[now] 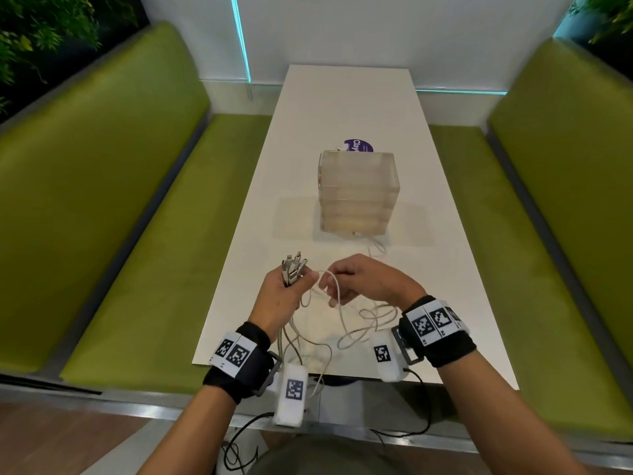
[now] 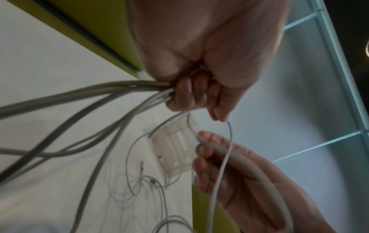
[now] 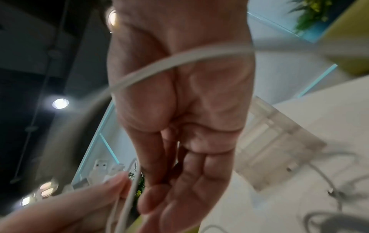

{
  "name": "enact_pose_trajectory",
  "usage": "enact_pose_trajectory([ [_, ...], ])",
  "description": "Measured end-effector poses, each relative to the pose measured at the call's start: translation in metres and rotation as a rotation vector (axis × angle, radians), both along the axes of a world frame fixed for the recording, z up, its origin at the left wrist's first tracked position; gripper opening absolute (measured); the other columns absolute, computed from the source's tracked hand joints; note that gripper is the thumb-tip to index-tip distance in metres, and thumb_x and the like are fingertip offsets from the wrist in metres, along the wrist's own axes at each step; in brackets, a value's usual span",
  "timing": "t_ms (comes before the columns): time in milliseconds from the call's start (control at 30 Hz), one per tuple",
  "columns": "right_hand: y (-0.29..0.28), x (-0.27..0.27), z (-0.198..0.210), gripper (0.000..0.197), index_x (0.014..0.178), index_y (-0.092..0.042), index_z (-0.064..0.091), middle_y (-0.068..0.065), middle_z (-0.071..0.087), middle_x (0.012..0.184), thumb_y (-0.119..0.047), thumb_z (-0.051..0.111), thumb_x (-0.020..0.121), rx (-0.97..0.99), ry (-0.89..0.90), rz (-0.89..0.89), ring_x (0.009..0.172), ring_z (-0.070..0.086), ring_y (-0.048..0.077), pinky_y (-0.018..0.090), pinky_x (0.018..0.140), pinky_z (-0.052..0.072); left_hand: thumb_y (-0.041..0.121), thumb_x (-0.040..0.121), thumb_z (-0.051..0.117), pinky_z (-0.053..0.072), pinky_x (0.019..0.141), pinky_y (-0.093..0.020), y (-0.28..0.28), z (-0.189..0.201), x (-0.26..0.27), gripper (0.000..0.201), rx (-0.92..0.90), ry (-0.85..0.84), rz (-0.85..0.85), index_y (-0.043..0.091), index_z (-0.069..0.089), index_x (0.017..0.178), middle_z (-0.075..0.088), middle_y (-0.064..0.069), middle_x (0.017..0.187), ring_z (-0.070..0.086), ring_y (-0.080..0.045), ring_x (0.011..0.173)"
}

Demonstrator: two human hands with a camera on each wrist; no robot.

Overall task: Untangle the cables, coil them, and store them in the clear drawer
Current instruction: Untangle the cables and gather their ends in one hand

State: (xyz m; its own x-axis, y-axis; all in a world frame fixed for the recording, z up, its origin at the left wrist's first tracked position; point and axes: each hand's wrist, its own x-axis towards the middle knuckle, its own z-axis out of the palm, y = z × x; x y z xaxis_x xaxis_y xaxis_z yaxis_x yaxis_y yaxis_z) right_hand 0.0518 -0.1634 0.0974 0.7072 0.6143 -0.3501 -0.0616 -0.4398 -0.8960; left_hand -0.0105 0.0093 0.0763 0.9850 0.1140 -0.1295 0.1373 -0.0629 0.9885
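Observation:
My left hand (image 1: 291, 291) is fisted round a bundle of white cables, and their connector ends (image 1: 294, 267) stick up above the fist. In the left wrist view the left hand (image 2: 195, 97) clamps several strands (image 2: 111, 94) that trail down to the table. My right hand (image 1: 337, 291) is just to its right, fingers hooked through a loop of one white cable (image 1: 335, 284). That cable (image 2: 225, 157) crosses the right hand's fingers (image 2: 207, 170). The rest of the tangle (image 1: 363, 325) lies on the white table (image 1: 342, 108). The clear drawer unit (image 1: 358, 192) stands closed beyond the hands.
A purple round sticker (image 1: 359, 146) lies behind the drawer unit. A cable end (image 1: 375, 245) trails from the drawer unit's base. Green benches (image 1: 144, 207) flank the narrow table on both sides. The table's near edge is under my wrists.

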Motion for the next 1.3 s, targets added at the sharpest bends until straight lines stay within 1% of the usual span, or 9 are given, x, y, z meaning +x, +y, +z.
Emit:
enact_pose_trajectory([
  [167, 0.002, -0.015, 0.007, 0.029, 0.11, 0.003, 0.06, 0.019, 0.066, 0.102, -0.02, 0.046, 0.099, 0.275, 0.344, -0.097, 0.086, 0.069, 0.036, 0.031, 0.069, 0.055, 0.015, 0.089, 0.064, 0.033, 0.046, -0.017, 0.0, 0.0, 0.004, 0.014, 0.032, 0.002, 0.023, 0.007, 0.059, 0.079, 0.05, 0.014, 0.048, 0.039, -0.001, 0.041],
  [267, -0.002, -0.016, 0.009, 0.058, 0.126, -0.001, 0.048, 0.022, 0.066, 0.106, -0.05, 0.044, 0.094, 0.308, 0.441, -0.148, 0.09, 0.069, 0.038, 0.037, 0.073, 0.057, 0.017, 0.088, 0.065, 0.033, 0.051, -0.022, 0.004, -0.003, 0.008, 0.016, 0.073, 0.028, 0.081, 0.008, 0.056, 0.077, 0.045, 0.011, 0.052, 0.038, -0.005, 0.045],
  [467, -0.01, -0.021, 0.003, 0.066, 0.122, -0.033, 0.041, -0.001, 0.064, 0.113, -0.027, 0.082, 0.071, -0.032, 0.033, -0.053, 0.09, 0.069, 0.018, 0.037, 0.088, 0.055, 0.018, 0.087, 0.064, 0.031, 0.049, -0.027, 0.01, -0.004, 0.012, 0.022, 0.045, 0.081, 0.151, 0.012, 0.05, 0.071, 0.037, 0.004, 0.053, 0.032, -0.013, 0.047],
  [667, -0.015, -0.024, -0.004, 0.034, 0.105, -0.023, 0.054, -0.001, 0.061, 0.108, -0.011, 0.073, 0.079, -0.388, -0.208, 0.144, 0.093, 0.061, 0.018, 0.03, 0.079, 0.049, 0.015, 0.088, 0.062, 0.028, 0.048, -0.027, 0.015, -0.008, 0.016, 0.027, 0.02, 0.126, 0.269, 0.015, 0.046, 0.067, 0.032, 0.003, 0.054, 0.028, -0.015, 0.048],
  [833, -0.025, -0.013, -0.009, 0.024, 0.09, -0.022, 0.061, 0.003, 0.069, 0.085, 0.001, 0.059, 0.084, -0.344, -0.266, 0.002, 0.086, 0.066, 0.019, 0.035, 0.08, 0.052, 0.017, 0.089, 0.061, 0.027, 0.05, -0.027, 0.019, -0.012, 0.016, 0.021, 0.024, 0.158, 0.296, 0.013, 0.05, 0.071, 0.032, 0.002, 0.055, 0.028, -0.016, 0.05],
  [967, -0.033, -0.001, -0.012, 0.016, 0.088, -0.018, 0.067, -0.002, 0.065, 0.092, -0.004, 0.059, 0.087, -0.286, -0.495, -0.179, 0.095, 0.062, 0.014, 0.035, 0.085, 0.05, 0.015, 0.09, 0.059, 0.028, 0.047, -0.025, 0.019, -0.013, 0.017, 0.016, -0.008, 0.179, 0.329, 0.01, 0.05, 0.077, 0.032, 0.002, 0.055, 0.028, -0.016, 0.048],
  [1100, -0.027, -0.016, -0.022, 0.009, 0.093, -0.015, 0.071, 0.003, 0.059, 0.107, -0.016, 0.067, 0.086, -0.242, -0.865, -0.111, 0.105, 0.048, 0.016, 0.024, 0.087, 0.038, 0.014, 0.091, 0.058, 0.027, 0.048, -0.026, 0.016, -0.014, 0.02, 0.023, -0.066, 0.199, 0.336, 0.014, 0.048, 0.07, 0.032, 0.003, 0.053, 0.027, -0.015, 0.046],
  [1233, -0.006, -0.043, -0.048, 0.025, 0.103, -0.017, 0.07, 0.001, 0.058, 0.112, -0.034, 0.067, 0.085, -0.344, -0.744, 0.128, 0.107, 0.046, 0.018, 0.031, 0.092, 0.039, 0.014, 0.09, 0.058, 0.029, 0.048, -0.027, 0.011, -0.016, 0.018, 0.018, -0.08, 0.192, 0.304, 0.012, 0.052, 0.074, 0.032, 0.004, 0.052, 0.028, -0.015, 0.046],
  [1300, 0.003, -0.052, -0.062, 0.029, 0.101, -0.018, 0.072, 0.004, 0.058, 0.12, -0.032, 0.074, 0.076, -0.496, -0.853, 0.153, 0.115, 0.039, 0.023, 0.04, 0.094, 0.041, 0.014, 0.091, 0.057, 0.03, 0.049, -0.027, 0.008, -0.016, 0.017, 0.021, -0.069, 0.194, 0.306, 0.013, 0.051, 0.071, 0.033, 0.004, 0.052, 0.029, -0.015, 0.046],
])
